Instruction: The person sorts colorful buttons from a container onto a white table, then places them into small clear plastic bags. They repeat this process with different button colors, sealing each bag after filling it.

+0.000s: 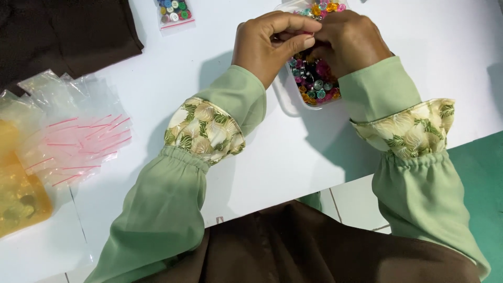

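Two hands are meeting over a clear tray of coloured buttons (pixel 314 78): left hand (pixel 270 44) is pinching narrowly, right hand (pixel 348 42) fingers curled, grip unclear.

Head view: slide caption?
Both hands, left hand and right hand, meet over a clear tray of colourful buttons.

A clear plastic tub (pixel 287 99) lies open on the white counter (pixel 272 157), filled with small shiny beads (pixel 316 86) in pink, teal, gold and silver, its upper part hidden behind both hands.
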